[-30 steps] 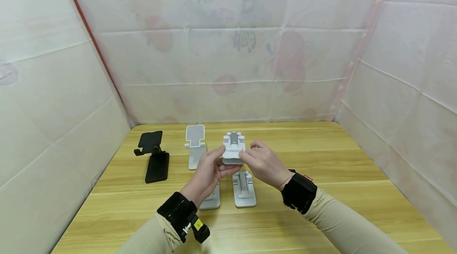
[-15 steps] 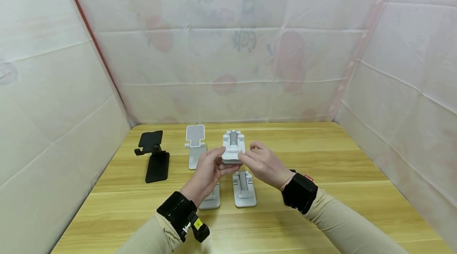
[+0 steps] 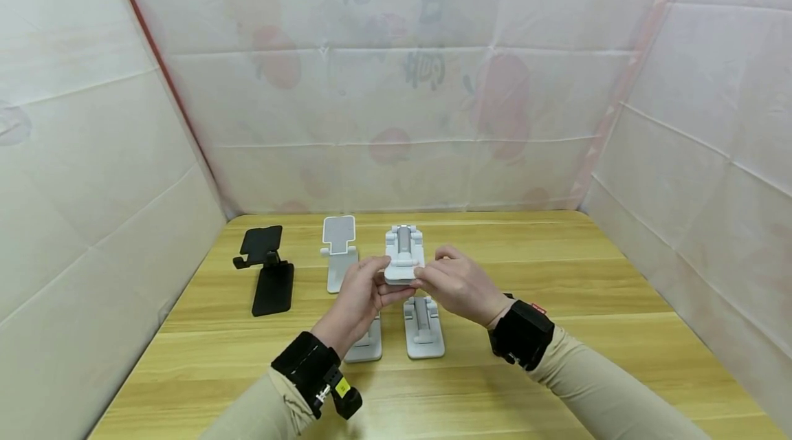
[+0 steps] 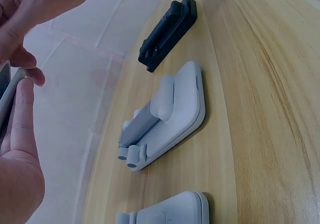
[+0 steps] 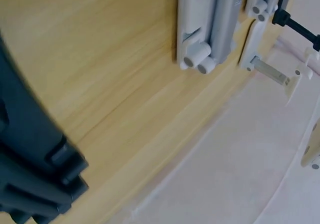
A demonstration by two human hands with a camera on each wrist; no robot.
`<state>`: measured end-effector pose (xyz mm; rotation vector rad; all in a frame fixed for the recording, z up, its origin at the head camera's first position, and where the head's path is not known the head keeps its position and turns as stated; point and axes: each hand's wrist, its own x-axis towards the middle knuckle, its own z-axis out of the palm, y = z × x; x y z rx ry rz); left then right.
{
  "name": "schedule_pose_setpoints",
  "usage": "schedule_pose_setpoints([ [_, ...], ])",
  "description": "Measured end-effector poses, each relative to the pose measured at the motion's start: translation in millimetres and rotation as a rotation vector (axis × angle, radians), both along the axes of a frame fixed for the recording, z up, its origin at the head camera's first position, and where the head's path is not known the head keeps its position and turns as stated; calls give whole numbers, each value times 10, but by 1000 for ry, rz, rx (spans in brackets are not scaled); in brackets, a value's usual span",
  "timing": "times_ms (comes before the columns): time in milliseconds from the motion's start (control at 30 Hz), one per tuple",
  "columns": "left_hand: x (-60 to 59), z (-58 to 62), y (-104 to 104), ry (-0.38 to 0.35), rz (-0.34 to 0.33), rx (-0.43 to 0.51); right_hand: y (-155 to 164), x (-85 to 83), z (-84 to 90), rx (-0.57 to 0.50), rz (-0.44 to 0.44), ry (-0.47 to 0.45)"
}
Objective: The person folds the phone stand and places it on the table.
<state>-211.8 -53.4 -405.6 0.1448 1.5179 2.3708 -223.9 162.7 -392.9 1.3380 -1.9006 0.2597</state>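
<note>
Now your left hand [image 3: 359,295] and right hand [image 3: 454,285] pinch the folded white stand [image 3: 404,256] between curled fingertips, above two flat white stands [image 3: 423,326] mid-table. Since earlier, it sits slightly higher, your hands closer together.

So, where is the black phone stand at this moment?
In the head view the black phone stand stands unfolded at the far left of the wooden table, beside the unfolded white stand, well left of both hands.
</note>
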Motion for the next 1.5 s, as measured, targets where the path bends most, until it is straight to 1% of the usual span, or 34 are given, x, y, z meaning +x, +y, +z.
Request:
schedule_pose_setpoints([
  [100, -5, -12, 3, 4, -2, -4, 2, -2, -7, -93, -22, -80],
  [200, -5, -20, 8, 9, -4, -10, 10, 11, -3, -187, -86, -230],
  [333, 1, -27, 18, 2, 5, -16, 14, 46, 15, -268, -193, -513],
  [433, 7, -28, 22, 3, 9, -20, 8, 69, 32, -313, -239, -741],
  [567, 16, -27, 30, 12, 10, -21, 11, 88, 55, -369, -263, -1039],
  [667, 17, -31, 34, 15, 10, -17, 16, 86, 58, -418, -251, -1255],
  [733, 19, -37, 36, 17, 9, -16, 19, 83, 53, -450, -241, -1378],
  [767, 19, -41, 37, 21, 7, -17, 20, 82, 48, -464, -235, -1424],
  [833, 22, -49, 38, 28, 2, -17, 22, 80, 35, -487, -227, -1490],
  [933, 24, -66, 39, 33, -3, -18, 17, 77, 22, -518, -223, -1546],
  [1200, 33, -63, 28, 42, -20, -42, 4, 60, 13, -579, -165, -1649],
  [1500, 28, -66, 31, 54, -27, -76, -20, 70, 8, -600, -87, -1751],
])
